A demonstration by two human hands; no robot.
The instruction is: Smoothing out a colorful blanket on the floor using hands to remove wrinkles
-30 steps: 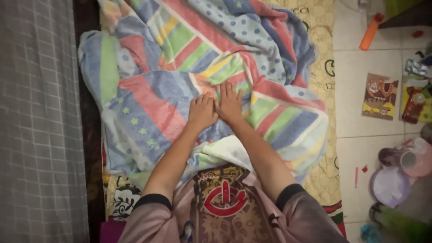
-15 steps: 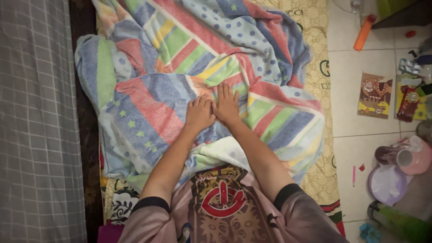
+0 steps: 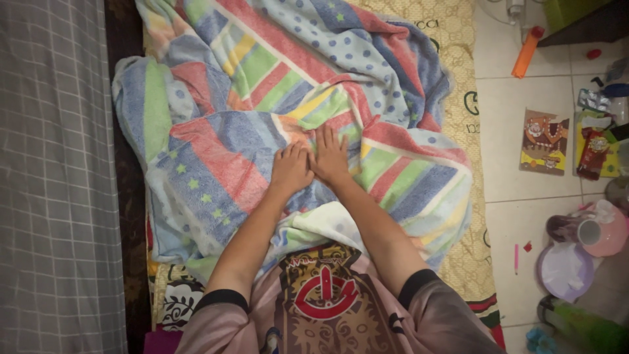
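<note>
A large, rumpled blanket (image 3: pixel 216 131) with pastel stripes, dots and stars in blue, pink, green and yellow lies spread over a beige patterned mat (image 3: pixel 458 85). My left hand (image 3: pixel 290 169) lies palm down on the blanket's middle with its fingers close together. Right beside it, touching it, my right hand (image 3: pixel 331 156) lies flat with the fingers slightly spread. Neither hand grips any cloth. My forearms reach forward from pink, black-cuffed sleeves.
A grey checked cloth (image 3: pixel 56 177) covers the left side. On the white tiled floor to the right lie an orange tube (image 3: pixel 528 51), a picture card (image 3: pixel 544 141), snack packets (image 3: pixel 593 151), a pink jug (image 3: pixel 599 229), a purple lid (image 3: pixel 565 269) and a green bottle (image 3: pixel 583 324).
Both hands stay flat on the same spot of the blanket. The view has shifted slightly; nothing was taken hold of or let go.
</note>
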